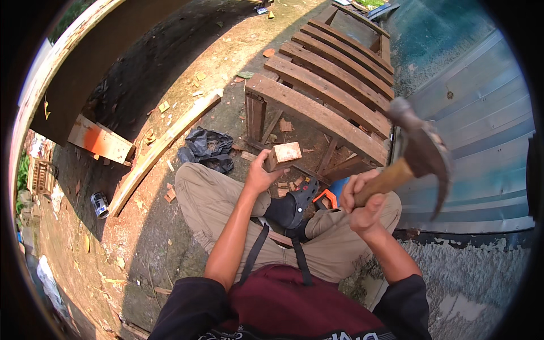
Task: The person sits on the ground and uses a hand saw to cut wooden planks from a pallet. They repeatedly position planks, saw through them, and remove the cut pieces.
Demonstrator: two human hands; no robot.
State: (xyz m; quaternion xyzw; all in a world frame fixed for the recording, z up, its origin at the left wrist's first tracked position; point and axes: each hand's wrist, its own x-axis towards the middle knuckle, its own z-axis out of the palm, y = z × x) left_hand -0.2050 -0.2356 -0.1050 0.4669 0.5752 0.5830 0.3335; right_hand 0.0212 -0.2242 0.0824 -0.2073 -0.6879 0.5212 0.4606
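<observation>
Small wood block [283, 153], stiff, light, rough-cut; I'd grip its flat sides. My left hand [262, 174] has fingers wrapped around it, at the near edge of the slatted wooden pallet [328, 90]. Right hand [364, 203] fisted tight on a claw hammer [416, 150], head-heavy, raised. Dirt ground [141, 226] below.

Bright daylight; sun strikes the reddish dirt ground [226, 51] toward 12 o'clock. Hard shadow covers the ground from 10 to 7 o'clock. The steel claw hammer head [422, 148] at 3 o'clock shows motion blur. Fisheye bending and black vignette mark the rim.
</observation>
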